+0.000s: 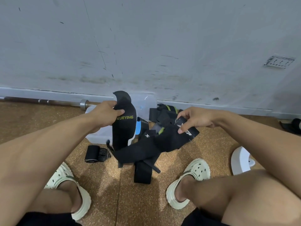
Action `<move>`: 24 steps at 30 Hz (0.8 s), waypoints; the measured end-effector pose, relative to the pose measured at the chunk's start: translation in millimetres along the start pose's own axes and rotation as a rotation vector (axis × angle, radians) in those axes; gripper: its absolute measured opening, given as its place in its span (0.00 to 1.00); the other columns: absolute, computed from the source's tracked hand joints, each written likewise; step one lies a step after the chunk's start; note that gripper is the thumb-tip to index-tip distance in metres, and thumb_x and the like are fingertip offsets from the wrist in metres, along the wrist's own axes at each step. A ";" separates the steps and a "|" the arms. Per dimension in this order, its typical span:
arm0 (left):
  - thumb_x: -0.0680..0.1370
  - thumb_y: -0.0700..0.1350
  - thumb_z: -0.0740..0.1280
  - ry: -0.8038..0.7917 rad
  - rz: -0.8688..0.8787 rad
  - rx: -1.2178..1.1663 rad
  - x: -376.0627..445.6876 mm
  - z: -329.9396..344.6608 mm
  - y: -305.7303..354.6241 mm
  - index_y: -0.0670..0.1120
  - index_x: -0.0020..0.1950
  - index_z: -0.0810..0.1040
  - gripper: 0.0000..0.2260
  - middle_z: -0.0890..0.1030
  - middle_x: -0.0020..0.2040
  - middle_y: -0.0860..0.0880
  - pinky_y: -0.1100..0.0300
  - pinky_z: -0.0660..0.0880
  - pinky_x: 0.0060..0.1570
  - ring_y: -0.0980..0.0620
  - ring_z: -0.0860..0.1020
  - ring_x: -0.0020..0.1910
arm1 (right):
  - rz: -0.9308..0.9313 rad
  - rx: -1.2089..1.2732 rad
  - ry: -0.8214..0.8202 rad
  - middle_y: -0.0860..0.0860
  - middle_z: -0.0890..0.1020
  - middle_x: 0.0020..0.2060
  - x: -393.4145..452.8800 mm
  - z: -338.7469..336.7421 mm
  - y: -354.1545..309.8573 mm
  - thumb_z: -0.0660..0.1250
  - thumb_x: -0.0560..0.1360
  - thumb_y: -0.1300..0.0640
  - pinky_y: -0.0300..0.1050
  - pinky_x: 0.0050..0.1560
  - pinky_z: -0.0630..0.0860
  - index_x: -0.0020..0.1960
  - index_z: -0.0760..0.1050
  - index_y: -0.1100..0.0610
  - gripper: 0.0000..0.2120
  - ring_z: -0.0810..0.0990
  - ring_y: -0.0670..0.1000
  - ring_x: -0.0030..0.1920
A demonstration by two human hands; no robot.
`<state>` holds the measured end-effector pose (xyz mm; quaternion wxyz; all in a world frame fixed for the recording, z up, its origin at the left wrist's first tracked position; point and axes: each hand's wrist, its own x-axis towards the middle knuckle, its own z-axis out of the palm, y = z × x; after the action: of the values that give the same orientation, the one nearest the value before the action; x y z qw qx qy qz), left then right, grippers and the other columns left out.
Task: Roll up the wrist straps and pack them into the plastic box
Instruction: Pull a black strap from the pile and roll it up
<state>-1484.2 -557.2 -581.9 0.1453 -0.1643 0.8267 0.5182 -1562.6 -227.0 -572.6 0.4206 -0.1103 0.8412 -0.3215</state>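
My left hand grips the upper part of a black wrist strap lettered XUEYING in yellow, held upright in front of the clear plastic box. My right hand pinches the end of another black strap that droops down towards the floor. A rolled black-and-grey strap lies on the floor below the box. More black straps with yellow-green trim are heaped behind, by the wall. The box's inside is mostly hidden by the held strap.
A steel barbell lies along the foot of the white wall at the left. A white curved object sits on the cork-coloured floor at the right. My two feet in pale clogs flank a loose black strap.
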 end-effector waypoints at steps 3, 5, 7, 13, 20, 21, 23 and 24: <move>0.84 0.42 0.64 -0.005 -0.001 -0.003 -1.0 5.3 1.1 0.44 0.68 0.78 0.12 0.83 0.57 0.50 0.62 0.77 0.41 0.51 0.81 0.53 | 0.047 -0.207 -0.091 0.50 0.86 0.42 7.8 12.1 8.7 0.80 0.70 0.61 0.51 0.55 0.80 0.47 0.83 0.55 0.09 0.85 0.51 0.47; 0.85 0.42 0.63 -0.002 0.016 0.006 -0.4 7.7 1.4 0.44 0.69 0.77 0.13 0.82 0.58 0.49 0.62 0.77 0.43 0.50 0.80 0.55 | 0.075 -0.332 -0.117 0.49 0.86 0.42 13.0 18.0 12.8 0.81 0.69 0.58 0.51 0.56 0.79 0.45 0.83 0.53 0.09 0.84 0.50 0.46; 0.85 0.42 0.63 0.005 0.035 0.029 0.0 8.9 2.8 0.43 0.70 0.77 0.14 0.82 0.60 0.48 0.57 0.78 0.53 0.47 0.80 0.59 | 0.111 -0.418 -0.166 0.49 0.87 0.43 17.4 21.7 15.7 0.81 0.69 0.56 0.52 0.58 0.78 0.45 0.83 0.52 0.08 0.84 0.50 0.47; 0.84 0.42 0.64 -0.006 0.046 0.215 4.1 11.8 0.7 0.41 0.69 0.77 0.14 0.81 0.62 0.44 0.53 0.76 0.56 0.44 0.78 0.59 | 0.234 -0.493 -0.288 0.43 0.87 0.47 20.6 23.3 17.1 0.81 0.70 0.56 0.45 0.61 0.74 0.51 0.85 0.48 0.11 0.83 0.46 0.52; 0.83 0.44 0.66 -0.068 0.043 0.372 5.6 17.9 -0.6 0.43 0.68 0.78 0.14 0.80 0.61 0.46 0.66 0.69 0.47 0.49 0.74 0.55 | 0.186 -0.277 -0.297 0.50 0.86 0.57 31.6 22.9 26.2 0.78 0.74 0.57 0.53 0.71 0.73 0.55 0.84 0.55 0.10 0.82 0.52 0.63; 0.83 0.44 0.66 -0.080 0.040 0.364 6.6 18.0 -1.3 0.43 0.68 0.78 0.14 0.80 0.63 0.45 0.62 0.69 0.51 0.48 0.75 0.57 | 0.136 -0.315 -0.209 0.50 0.87 0.53 35.8 26.2 27.3 0.77 0.75 0.57 0.53 0.67 0.76 0.51 0.84 0.54 0.06 0.84 0.53 0.58; 0.83 0.43 0.67 -0.103 0.040 0.366 7.2 18.4 -2.2 0.43 0.67 0.79 0.13 0.80 0.62 0.45 0.59 0.69 0.52 0.47 0.75 0.57 | 0.070 -0.375 -0.057 0.49 0.86 0.43 44.1 32.8 28.0 0.75 0.76 0.58 0.50 0.56 0.80 0.45 0.81 0.53 0.04 0.85 0.55 0.49; 0.83 0.43 0.67 -0.120 0.042 0.369 7.5 19.0 -2.8 0.43 0.66 0.79 0.13 0.80 0.61 0.46 0.59 0.69 0.52 0.47 0.76 0.57 | 0.069 -0.392 -0.022 0.49 0.86 0.43 47.7 36.1 27.9 0.74 0.77 0.59 0.47 0.52 0.79 0.46 0.80 0.52 0.05 0.84 0.54 0.47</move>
<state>-1488.5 -542.0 -595.2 0.2110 -0.0866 0.9007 0.3697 -1561.8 -243.4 -636.6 0.4108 -0.1650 0.8863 -0.1357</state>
